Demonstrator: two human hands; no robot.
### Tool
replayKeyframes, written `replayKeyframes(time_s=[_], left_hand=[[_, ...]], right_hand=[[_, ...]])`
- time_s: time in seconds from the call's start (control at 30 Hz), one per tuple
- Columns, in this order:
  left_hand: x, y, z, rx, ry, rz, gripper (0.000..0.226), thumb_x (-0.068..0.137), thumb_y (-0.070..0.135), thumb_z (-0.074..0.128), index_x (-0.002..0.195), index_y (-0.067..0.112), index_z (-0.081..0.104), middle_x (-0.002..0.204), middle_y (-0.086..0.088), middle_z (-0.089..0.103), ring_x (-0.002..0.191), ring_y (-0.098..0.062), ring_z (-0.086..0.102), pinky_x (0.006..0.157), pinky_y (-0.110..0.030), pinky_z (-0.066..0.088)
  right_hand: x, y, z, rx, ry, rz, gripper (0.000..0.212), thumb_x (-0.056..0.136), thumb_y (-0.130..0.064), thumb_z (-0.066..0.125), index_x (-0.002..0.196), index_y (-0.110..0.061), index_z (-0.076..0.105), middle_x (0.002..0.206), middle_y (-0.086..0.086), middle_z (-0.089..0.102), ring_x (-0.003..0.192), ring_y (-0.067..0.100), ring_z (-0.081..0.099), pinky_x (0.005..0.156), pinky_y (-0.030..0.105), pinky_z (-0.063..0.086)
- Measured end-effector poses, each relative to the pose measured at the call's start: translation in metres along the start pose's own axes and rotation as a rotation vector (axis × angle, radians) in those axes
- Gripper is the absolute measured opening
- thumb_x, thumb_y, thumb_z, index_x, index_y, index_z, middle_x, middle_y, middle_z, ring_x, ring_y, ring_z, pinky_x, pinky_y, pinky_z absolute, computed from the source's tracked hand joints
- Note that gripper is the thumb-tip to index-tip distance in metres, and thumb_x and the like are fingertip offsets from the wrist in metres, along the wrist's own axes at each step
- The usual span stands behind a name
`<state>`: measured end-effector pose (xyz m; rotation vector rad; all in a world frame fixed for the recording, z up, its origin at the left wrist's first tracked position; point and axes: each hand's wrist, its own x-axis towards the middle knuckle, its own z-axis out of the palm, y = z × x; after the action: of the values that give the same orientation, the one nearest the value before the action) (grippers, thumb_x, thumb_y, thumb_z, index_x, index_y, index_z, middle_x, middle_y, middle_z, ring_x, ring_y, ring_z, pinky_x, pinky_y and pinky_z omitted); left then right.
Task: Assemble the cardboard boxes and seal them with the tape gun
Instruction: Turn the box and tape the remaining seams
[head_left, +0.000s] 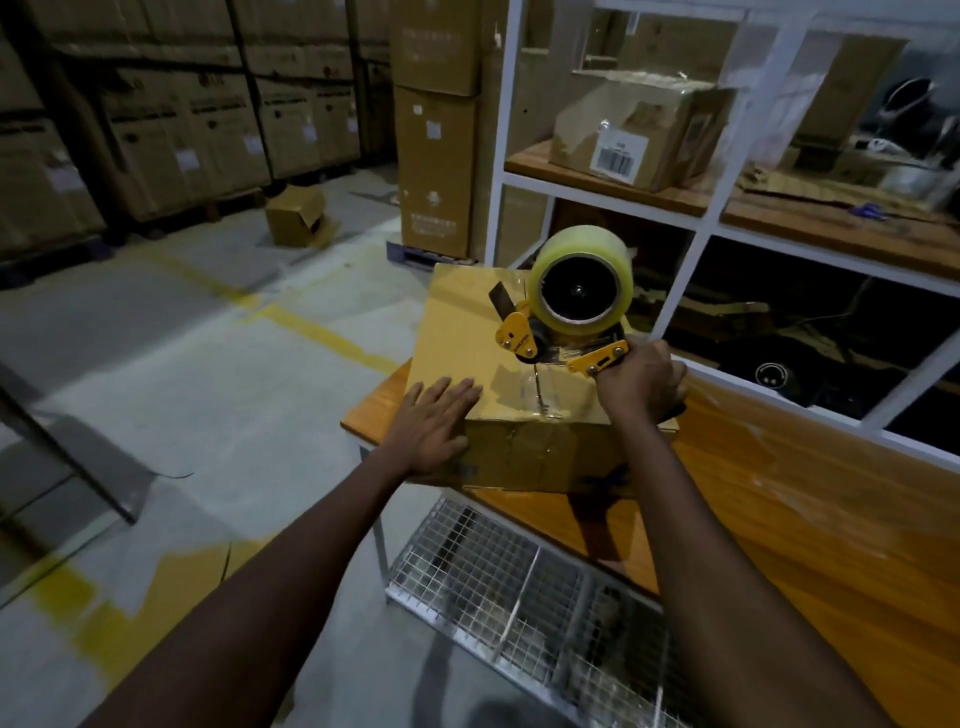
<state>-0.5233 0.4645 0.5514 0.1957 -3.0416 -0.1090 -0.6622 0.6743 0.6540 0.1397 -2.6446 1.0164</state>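
One box (457, 332), one tape gun (566, 312), two hands.

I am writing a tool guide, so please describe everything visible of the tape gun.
The tape gun has a yellow frame that looks like metal, a dark flap raised at its front, and a large tape roll, clear and yellowish. It stands on top of the cardboard box, over the centre seam. The right hand grips its handle; the left hand presses the box.
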Motion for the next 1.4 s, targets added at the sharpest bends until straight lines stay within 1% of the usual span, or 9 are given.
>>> replayKeyframes(time_s=[0.1,0.23,0.3,0.47,0.63,0.8,0.97,1.27,1.4], left_hand=[[0.006,0.0,-0.01,-0.398,0.078,-0.128,0.078,0.086,0.06,0.014,0.157,0.026,0.017,0.153,-0.009,0.042,0.142,-0.026,0.036,0.116,-0.05,0.021],[0.016,0.018,-0.041,-1.242,0.301,-0.418,0.045,0.102,0.023,0.042,0.147,0.021,0.037,0.114,-0.013,0.071,0.103,-0.025,0.066,0.079,-0.032,0.054],[0.021,0.025,-0.053,-1.603,0.248,-0.552,0.037,0.105,0.019,0.037,0.142,0.014,0.037,0.106,-0.017,0.072,0.088,-0.027,0.069,0.062,-0.028,0.054],[0.024,0.028,-0.069,-2.083,0.05,-0.62,0.036,0.103,0.028,0.044,0.135,0.013,0.036,0.106,-0.019,0.072,0.072,-0.029,0.074,0.066,-0.038,0.061],[0.027,0.033,-0.077,-2.172,0.056,-0.659,0.028,0.102,0.029,0.051,0.122,0.013,0.042,0.08,-0.011,0.075,0.065,-0.026,0.074,0.061,-0.037,0.06],[0.024,0.036,-0.078,-2.165,0.146,-0.702,0.02,0.1,0.02,0.057,0.118,0.012,0.058,0.095,-0.011,0.072,0.064,-0.023,0.073,0.061,-0.034,0.06],[0.024,0.038,-0.079,-2.128,0.241,-0.744,0.032,0.094,-0.004,0.058,0.123,0.006,0.05,0.069,-0.01,0.073,0.058,-0.021,0.072,0.058,-0.033,0.06],[-0.009,0.005,-0.061,-1.871,0.512,-0.816,0.036,0.086,-0.014,0.06,0.116,0.005,0.055,0.068,-0.017,0.063,0.057,-0.025,0.061,0.051,-0.031,0.045],[-0.042,-0.031,-0.041,-1.82,0.403,-0.859,0.031,0.087,-0.012,0.06,0.114,0.003,0.059,0.071,-0.018,0.068,0.055,-0.024,0.066,0.055,-0.031,0.055]], right_hand=[[-0.002,-0.015,0.008,-0.002,-0.004,-0.004,0.02,0.092,-0.034,0.063,0.11,-0.03,0.07,0.125,0.003,0.057,0.121,0.034,0.043,0.096,0.045,0.033],[-0.003,-0.029,0.013,-0.007,-0.012,-0.004,0.022,0.089,-0.037,0.067,0.108,-0.025,0.071,0.124,0.005,0.059,0.122,0.035,0.044,0.097,0.046,0.034],[-0.006,-0.036,0.015,-0.011,-0.01,0.004,0.021,0.089,-0.037,0.067,0.105,-0.024,0.071,0.123,0.005,0.059,0.121,0.035,0.045,0.097,0.047,0.034],[-0.014,-0.045,0.014,-0.019,-0.025,0.012,0.022,0.089,-0.036,0.067,0.105,-0.022,0.07,0.124,0.008,0.058,0.122,0.037,0.044,0.099,0.049,0.034],[-0.02,-0.047,0.011,-0.005,-0.027,0.022,0.019,0.088,-0.037,0.068,0.1,-0.021,0.07,0.122,0.008,0.058,0.122,0.038,0.044,0.1,0.051,0.035],[-0.023,-0.044,0.01,-0.012,-0.025,0.021,0.019,0.087,-0.033,0.07,0.103,-0.022,0.07,0.123,0.007,0.059,0.123,0.036,0.044,0.101,0.048,0.034],[-0.027,-0.045,0.009,-0.033,-0.044,0.026,0.019,0.086,-0.031,0.072,0.101,-0.02,0.069,0.12,0.008,0.059,0.121,0.035,0.046,0.097,0.048,0.035],[-0.034,-0.031,0.017,-0.028,-0.093,0.006,0.018,0.086,-0.028,0.068,0.074,-0.027,0.055,0.104,0.008,0.063,0.107,0.037,0.052,0.092,0.05,0.044],[-0.026,-0.022,0.02,-0.061,-0.112,-0.065,0.013,0.085,-0.031,0.068,0.075,-0.027,0.06,0.103,0.009,0.064,0.105,0.039,0.053,0.09,0.049,0.044]])
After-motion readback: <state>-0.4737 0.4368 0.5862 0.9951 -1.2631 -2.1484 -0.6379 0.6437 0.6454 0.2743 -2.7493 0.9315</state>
